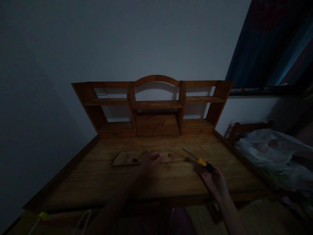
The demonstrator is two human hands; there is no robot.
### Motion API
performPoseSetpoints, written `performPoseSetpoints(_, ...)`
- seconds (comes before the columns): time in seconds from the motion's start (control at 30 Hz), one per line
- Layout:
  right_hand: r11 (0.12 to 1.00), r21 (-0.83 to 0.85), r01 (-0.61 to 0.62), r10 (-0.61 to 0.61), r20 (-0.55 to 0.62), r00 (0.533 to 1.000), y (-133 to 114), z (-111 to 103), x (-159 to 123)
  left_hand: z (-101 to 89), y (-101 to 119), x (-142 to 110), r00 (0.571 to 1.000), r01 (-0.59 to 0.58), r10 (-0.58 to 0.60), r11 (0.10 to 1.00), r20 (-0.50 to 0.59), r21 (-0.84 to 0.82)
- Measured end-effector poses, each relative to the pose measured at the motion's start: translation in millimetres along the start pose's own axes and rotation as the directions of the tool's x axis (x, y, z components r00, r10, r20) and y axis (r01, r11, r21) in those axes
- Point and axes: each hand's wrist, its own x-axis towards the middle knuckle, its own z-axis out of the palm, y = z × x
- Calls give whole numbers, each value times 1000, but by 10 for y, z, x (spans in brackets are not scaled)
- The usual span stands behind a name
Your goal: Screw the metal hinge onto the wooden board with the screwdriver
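My right hand [216, 182] is closed around the black end of a screwdriver [201, 162] with a yellow and black handle. Its thin metal shaft points up and to the left, above the wooden desk [168, 186]. A flat, torn piece that looks like brown cardboard [128, 158] lies across the middle of the desk. Over the right part of this piece is my left hand [149, 163], blurred, so its fingers cannot be read clearly. Whether it touches the piece, I cannot tell.
A wooden shelf unit [156, 104] with open compartments stands along the desk's back edge, against a pale wall. To the right, a clear plastic bag [269, 143] lies beside the desk. A dark curtain [259, 49] hangs at upper right. White cord [84, 217] shows at the lower left.
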Motion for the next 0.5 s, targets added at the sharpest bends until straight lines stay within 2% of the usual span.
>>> performPoseSetpoints(0.07, 1000, -17, -1, 1, 17, 1000, -3, 7, -7, 13, -60, 174, 990, 82, -90, 993, -111, -79)
performPoseSetpoints(0.13, 1000, -26, 10, -9, 28, 1000, -1, -5, -4, 35, -127, 324, 979, 116, -142, 978, -145, -172)
performPoseSetpoints(0.23, 999, -16, 27, -27, 11, 1000, 6, -40, 9, 74, -219, 457, 971, 152, -188, 963, -148, -223)
performPoseSetpoints(0.33, 999, -7, 44, -44, -10, 999, 12, -57, 18, 114, -297, 489, 966, 184, -212, 966, -150, -182)
performPoseSetpoints(0.5, 998, -32, 45, -43, 43, 998, 5, -5, -9, 161, -392, 520, 966, 195, -219, 966, -137, -167)
